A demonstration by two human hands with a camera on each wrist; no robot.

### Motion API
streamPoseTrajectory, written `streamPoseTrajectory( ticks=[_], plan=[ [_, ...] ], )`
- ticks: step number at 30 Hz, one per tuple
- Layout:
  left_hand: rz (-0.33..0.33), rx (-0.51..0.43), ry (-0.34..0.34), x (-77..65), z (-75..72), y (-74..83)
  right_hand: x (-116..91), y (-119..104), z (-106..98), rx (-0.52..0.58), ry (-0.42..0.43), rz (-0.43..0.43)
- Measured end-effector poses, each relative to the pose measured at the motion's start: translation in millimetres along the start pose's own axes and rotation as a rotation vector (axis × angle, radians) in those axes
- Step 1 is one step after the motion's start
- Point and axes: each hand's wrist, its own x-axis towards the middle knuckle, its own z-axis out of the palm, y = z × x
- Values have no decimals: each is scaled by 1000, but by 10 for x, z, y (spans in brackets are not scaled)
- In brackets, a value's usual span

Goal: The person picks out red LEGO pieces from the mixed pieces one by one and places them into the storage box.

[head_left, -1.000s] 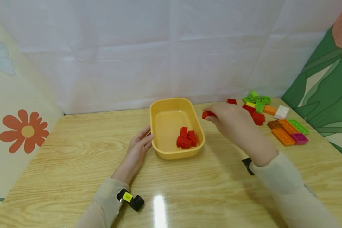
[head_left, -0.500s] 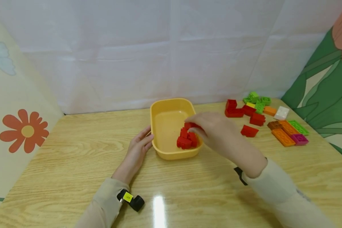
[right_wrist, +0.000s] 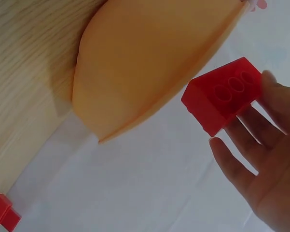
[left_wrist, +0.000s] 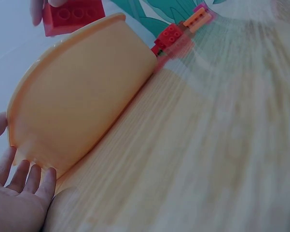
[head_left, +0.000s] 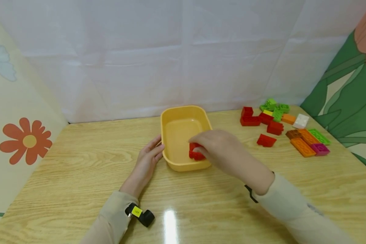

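A yellow plastic bin (head_left: 174, 165) stands on the wooden table. My left hand (head_left: 147, 161) rests against its left outside wall; in the left wrist view the fingers (left_wrist: 33, 179) are spread with their tips on the wall. My right hand (head_left: 218, 147) reaches over the bin's right rim. Between thumb and fingers it pinches a red toy building brick (right_wrist: 227, 92), its hollow underside facing the right wrist camera. More red bricks (head_left: 195, 155) in the bin's near right corner are partly hidden behind this hand.
To the right lie several red bricks (head_left: 250, 120), with a lone sloped red brick (head_left: 266, 140) nearer. Beyond are green bricks (head_left: 270, 104), a white brick (head_left: 301, 121), orange bricks (head_left: 303, 146) and a magenta brick (head_left: 320, 149). A white cloth (head_left: 125, 67) hangs behind.
My right hand has moved left and down from right of the bin to inside its near right part, carrying the red brick. The left hand and bin stay put.
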Motion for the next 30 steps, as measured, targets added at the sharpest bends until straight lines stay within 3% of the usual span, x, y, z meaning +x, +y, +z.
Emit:
streamPoseTrajectory(
  ticks=[14,30],
  plan=[
    [-3,1,11,5,-3,-13,-15,-46,133,1,-146,32],
    [-15,2,14,-2,3,4,3,-69,168,21,-174,57]
  ],
)
